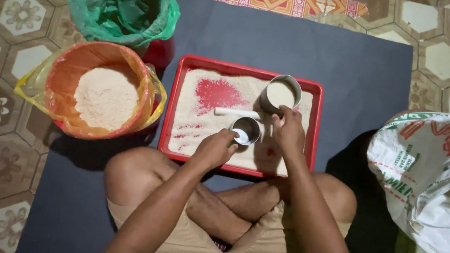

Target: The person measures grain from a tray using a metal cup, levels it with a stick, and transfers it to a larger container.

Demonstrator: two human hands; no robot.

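Left hand [214,149] grips a white spoon [241,137] over the small cup [246,129]; right hand [288,131] clasps that cup's rim.

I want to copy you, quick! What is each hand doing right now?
Left hand: fingers closed on the small metal cup over the red tray.
Right hand: touching the bigger tin cup; grip cannot be told.

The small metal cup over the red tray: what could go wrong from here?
1. The small metal cup is held between the left hand and the right hand; if it tips, its contents may spill.
2. The full metal cup stands in loose grain near the red tray rim, close to the right hand; a knock could topple it.
3. The orange-lined bucket crowds the tray's left edge, so a sideways sweep could hit it.
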